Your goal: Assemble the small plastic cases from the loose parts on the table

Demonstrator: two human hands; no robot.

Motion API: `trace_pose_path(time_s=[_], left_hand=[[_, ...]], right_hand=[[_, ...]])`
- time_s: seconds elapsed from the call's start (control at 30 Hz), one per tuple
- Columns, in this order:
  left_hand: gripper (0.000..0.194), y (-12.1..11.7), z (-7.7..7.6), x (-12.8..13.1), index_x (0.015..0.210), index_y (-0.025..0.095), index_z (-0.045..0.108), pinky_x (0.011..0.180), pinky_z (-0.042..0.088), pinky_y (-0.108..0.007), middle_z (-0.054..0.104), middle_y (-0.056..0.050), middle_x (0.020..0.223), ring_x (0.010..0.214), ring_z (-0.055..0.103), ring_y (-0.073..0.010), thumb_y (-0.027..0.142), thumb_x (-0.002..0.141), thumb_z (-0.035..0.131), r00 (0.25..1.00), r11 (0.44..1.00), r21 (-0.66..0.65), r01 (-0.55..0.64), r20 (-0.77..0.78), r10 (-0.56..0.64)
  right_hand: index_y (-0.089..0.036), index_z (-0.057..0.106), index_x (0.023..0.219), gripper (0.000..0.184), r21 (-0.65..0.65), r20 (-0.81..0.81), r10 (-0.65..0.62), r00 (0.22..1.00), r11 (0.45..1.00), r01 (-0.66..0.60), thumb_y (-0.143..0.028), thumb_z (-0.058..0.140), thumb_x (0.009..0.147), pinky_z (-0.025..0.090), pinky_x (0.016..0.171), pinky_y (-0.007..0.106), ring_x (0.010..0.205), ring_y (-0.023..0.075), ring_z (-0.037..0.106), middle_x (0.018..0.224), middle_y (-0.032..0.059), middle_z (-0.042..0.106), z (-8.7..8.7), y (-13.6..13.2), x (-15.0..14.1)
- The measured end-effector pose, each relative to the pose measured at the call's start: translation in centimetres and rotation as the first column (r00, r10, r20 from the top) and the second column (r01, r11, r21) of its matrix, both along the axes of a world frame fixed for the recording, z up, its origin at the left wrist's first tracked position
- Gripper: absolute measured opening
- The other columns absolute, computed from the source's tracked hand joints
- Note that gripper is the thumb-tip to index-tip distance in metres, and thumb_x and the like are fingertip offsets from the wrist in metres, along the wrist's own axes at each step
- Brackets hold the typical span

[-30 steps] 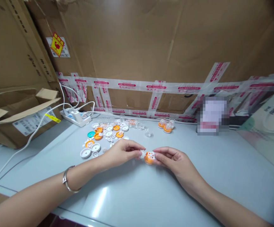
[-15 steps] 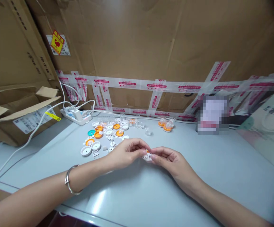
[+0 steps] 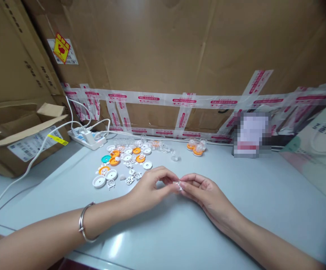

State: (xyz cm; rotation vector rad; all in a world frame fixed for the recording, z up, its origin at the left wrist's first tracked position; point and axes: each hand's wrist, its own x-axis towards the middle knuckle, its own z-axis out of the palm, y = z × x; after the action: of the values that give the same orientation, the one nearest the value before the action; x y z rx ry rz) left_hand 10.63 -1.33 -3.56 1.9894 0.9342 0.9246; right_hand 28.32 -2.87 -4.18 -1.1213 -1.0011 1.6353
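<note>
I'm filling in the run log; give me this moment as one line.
left hand: pinching white piece | right hand: pinching same piece | teal disc: on table

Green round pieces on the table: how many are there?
1: the teal disc, just left of an orange disc. Others may be hidden behind the left hand.

I log white plastic part (image 3: 180, 186), pinched by left hand (image 3: 155, 186) and right hand (image 3: 205, 190); wheels (image 3: 125, 158), their ten o'clock; orange-based pieces (image 3: 197, 151), one o'clock.
</note>
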Motion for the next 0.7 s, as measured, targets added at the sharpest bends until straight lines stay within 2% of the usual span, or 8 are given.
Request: trace_pose_path(time_s=[0.1, 0.23, 0.37, 0.53, 0.7], left_hand=[[0.018, -0.1, -0.1, -0.3, 0.096, 0.017, 0.064, 0.075, 0.045, -0.025, 0.064, -0.004, 0.089, 0.082, 0.059, -0.0140, 0.026, 0.080, 0.062, 0.998, 0.989, 0.145, 0.028, -0.064, -0.018], [0.018, 0.3, -0.2, -0.7, 0.098, 0.016, 0.064, 0.072, 0.046, -0.023, 0.065, -0.005, 0.088, 0.079, 0.059, -0.0128, 0.023, 0.082, 0.058, 0.993, 0.975, 0.219, 0.041, -0.120, -0.015], [0.019, 0.9, 0.3, -1.2, 0.097, 0.014, 0.064, 0.071, 0.047, -0.023, 0.065, -0.006, 0.085, 0.075, 0.059, -0.0121, 0.025, 0.083, 0.058, 0.985, 0.936, 0.330, 0.122, -0.158, -0.073], [0.019, 1.0, 1.1, -1.5, 0.098, 0.013, 0.064, 0.073, 0.047, -0.025, 0.065, -0.008, 0.087, 0.081, 0.059, -0.0138, 0.023, 0.086, 0.053, 0.971, 0.885, 0.417, 0.207, -0.198, -0.134], [0.022, 0.8, 1.4, -1.6, 0.103, 0.014, 0.063, 0.076, 0.048, -0.026, 0.066, -0.010, 0.093, 0.085, 0.060, -0.0152, 0.020, 0.087, 0.049, 0.936, 0.859, 0.410, 0.307, -0.295, -0.194]], right_hand=[[-0.016, 0.066, 0.079, 0.025, 0.009, -0.004, 0.001, 1.000, 1.000, -0.001, -0.028, 0.079, 0.062, 0.052, 0.074, 0.024, 0.069, 0.0119, 0.065, 0.074, 0.0016, 0.070, 0.0, -0.1, 0.1], [-0.016, 0.066, 0.083, 0.021, 0.000, -0.073, 0.015, 0.997, 1.000, -0.015, -0.029, 0.075, 0.068, 0.051, 0.081, 0.025, 0.076, 0.0119, 0.065, 0.078, 0.0014, 0.070, 0.4, -0.3, 0.2], [-0.018, 0.067, 0.086, 0.021, -0.034, -0.104, 0.031, 0.994, 0.999, -0.035, -0.030, 0.072, 0.071, 0.050, 0.084, 0.027, 0.079, 0.0135, 0.066, 0.080, 0.0014, 0.070, 0.8, -0.3, 0.3], [-0.016, 0.069, 0.078, 0.023, 0.018, 0.043, 0.117, 0.992, 0.993, -0.118, -0.037, 0.072, 0.069, 0.049, 0.068, 0.023, 0.068, 0.0114, 0.063, 0.074, 0.0023, 0.069, 0.9, -0.3, 0.4], [-0.015, 0.066, 0.070, 0.023, 0.038, 0.131, 0.167, 0.977, 0.984, -0.173, -0.038, 0.072, 0.069, 0.044, 0.056, 0.021, 0.055, 0.0086, 0.056, 0.062, -0.0008, 0.064, 0.8, -0.5, 0.3]])
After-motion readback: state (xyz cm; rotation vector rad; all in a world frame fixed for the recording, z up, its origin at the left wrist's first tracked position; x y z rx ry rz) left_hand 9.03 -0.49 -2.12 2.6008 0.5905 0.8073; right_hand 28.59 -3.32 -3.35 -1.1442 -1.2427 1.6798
